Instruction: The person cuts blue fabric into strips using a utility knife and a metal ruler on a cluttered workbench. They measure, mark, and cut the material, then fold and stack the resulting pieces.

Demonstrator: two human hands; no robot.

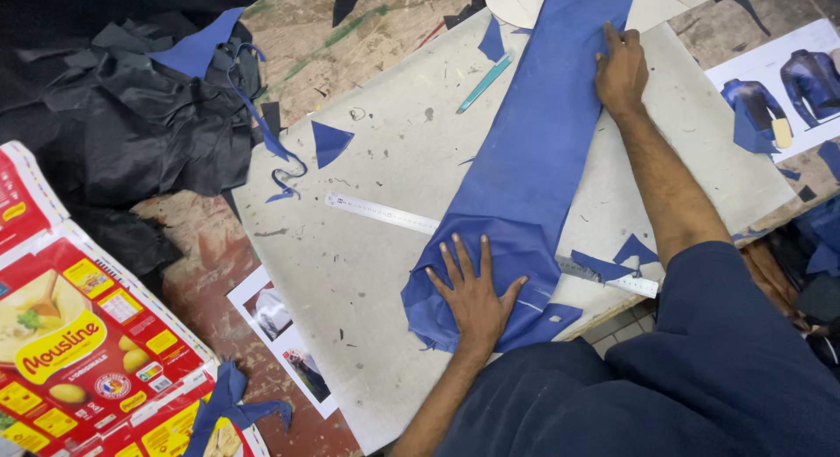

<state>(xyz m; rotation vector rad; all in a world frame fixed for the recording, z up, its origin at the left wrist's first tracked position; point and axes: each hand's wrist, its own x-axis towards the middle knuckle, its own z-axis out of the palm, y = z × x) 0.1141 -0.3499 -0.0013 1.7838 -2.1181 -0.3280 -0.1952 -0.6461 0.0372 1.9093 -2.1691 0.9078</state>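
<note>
Left hand (pixel 475 291), nearest the lens, lies flat with fingers spread, open grip pressing the near end of the long blue leather strip (pixel 534 151); right hand (pixel 621 72) pins the far end, also flat, grasping nothing. Strip runs between both grips across the grey cutting board (pixel 385 273) on the tabletop, over the steel ruler (pixel 381 212). Judged best: keep palms flat, push outward evenly to clear wrinkles.

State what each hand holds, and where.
Nothing is gripped. The left hand presses flat on the blue leather strip's near end; the right hand presses its far end.
</note>
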